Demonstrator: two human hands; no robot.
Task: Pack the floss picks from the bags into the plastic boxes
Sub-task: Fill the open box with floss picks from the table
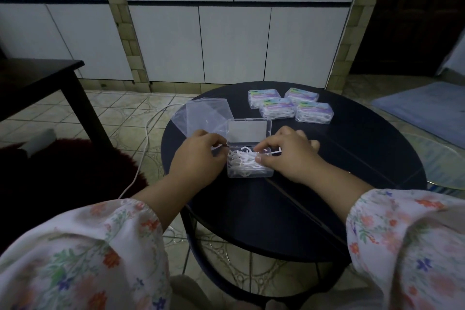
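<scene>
An open clear box [250, 161] sits on the dark round tabletop [327, 184], directly between the two hands, its lid [249, 131] standing up on the side away from the person. White floss picks [242, 162] fill the box in a loose heap.

The left hand [201, 153] rests against the box's left side, fingers curled toward the hinge corner; they seem to pinch a pick there, though the dim light leaves this uncertain. The right hand [286, 151] lies over the box's right end, fingers bent down into the heap, thumb on the picks near the front edge; it appears to grip some of them. One pick [276, 152] pokes out beyond the box's right rim, under this hand's fingers.

Past the left hand, an emptied clear bag [201, 114] lies flat on the tabletop, just behind the lid. Farther out, beyond the right hand, four closed, filled boxes [289, 106] with coloured labels sit grouped together.
</scene>
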